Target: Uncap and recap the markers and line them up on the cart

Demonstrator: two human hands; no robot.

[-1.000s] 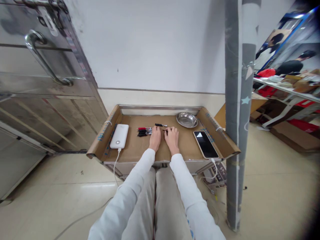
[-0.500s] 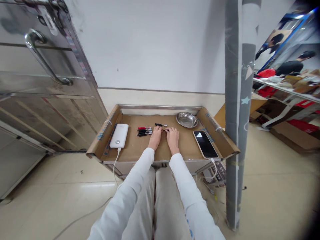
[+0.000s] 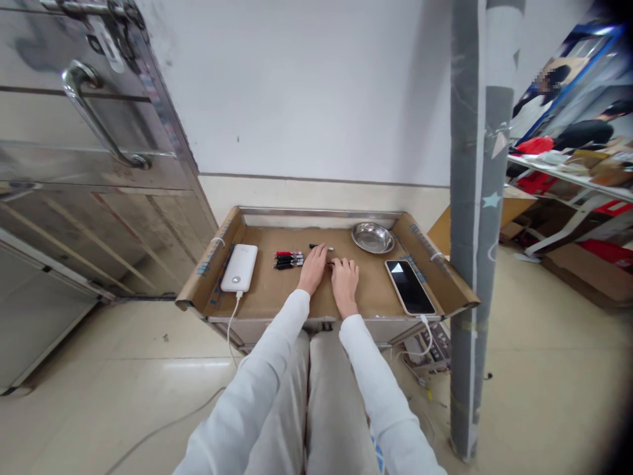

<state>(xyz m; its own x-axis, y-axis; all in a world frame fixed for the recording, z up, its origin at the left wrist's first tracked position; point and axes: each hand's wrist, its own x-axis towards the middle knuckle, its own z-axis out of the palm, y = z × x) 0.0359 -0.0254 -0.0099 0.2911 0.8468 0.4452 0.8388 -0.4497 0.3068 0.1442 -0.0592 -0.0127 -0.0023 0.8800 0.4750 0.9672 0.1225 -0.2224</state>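
Both my hands are close together over the middle of the cardboard-lined tray table [image 3: 277,303]. My left hand [image 3: 312,272] has its fingers bent and close together, its fingertips just in front of a black pen [image 3: 313,246] that it partly covers. My right hand [image 3: 345,282] is beside it with curled fingers, at a small dark thing [image 3: 330,263] between the hands, too small to name. What lies under the fingers is hidden. Left of my hands, several pens lie side by side: red pens [image 3: 285,254] at the back and black pens [image 3: 287,265] in front.
A white power bank [image 3: 240,267] with a cable lies at the left. At the right are a round metal dish [image 3: 372,237] and a phone [image 3: 409,287] with a cable. A wrapped grey pole [image 3: 467,231] stands beside the table. Other people work at a far table [image 3: 568,173].
My left hand has shifted forward and right, over part of the black pen. My right hand has moved slightly back, its fingers more spread. The camera view has shifted a little.
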